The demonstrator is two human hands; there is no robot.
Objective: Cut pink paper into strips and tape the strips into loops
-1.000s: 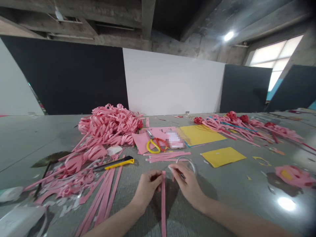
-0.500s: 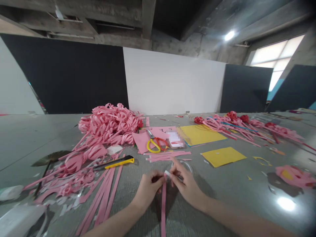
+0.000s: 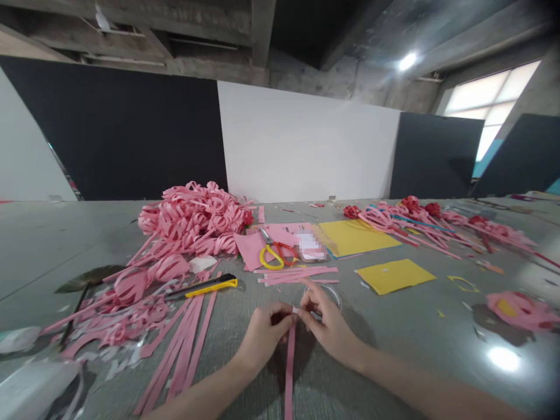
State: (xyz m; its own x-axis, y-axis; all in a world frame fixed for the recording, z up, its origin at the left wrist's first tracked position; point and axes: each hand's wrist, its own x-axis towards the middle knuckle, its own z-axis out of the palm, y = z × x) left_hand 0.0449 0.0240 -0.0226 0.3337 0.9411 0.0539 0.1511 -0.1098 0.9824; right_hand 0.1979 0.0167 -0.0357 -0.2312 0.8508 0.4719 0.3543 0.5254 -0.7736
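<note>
1. Hands low at centre: left hand and right hand meeting at the far end of a pink paper strip lying on the grey surface and running back toward the body.
2. Left fingers clamped on the strip's tip; right fingers pinched together on a small white piece right at that tip.
3. Compared with a second ago: right hand drawn in closer to the left, white piece now touching the strip end rather than held just apart from it; strip barely shifted.
4. Clear tape ring lying just behind the right hand, partly hidden by it.
5. Beyond the hands, unchanged: loose pink strips, yellow-handled scissors on pink paper, yellow utility knife to the left.
6. Farther left, heap of looped pink paper flowers; to the right, yellow sheets.
</note>
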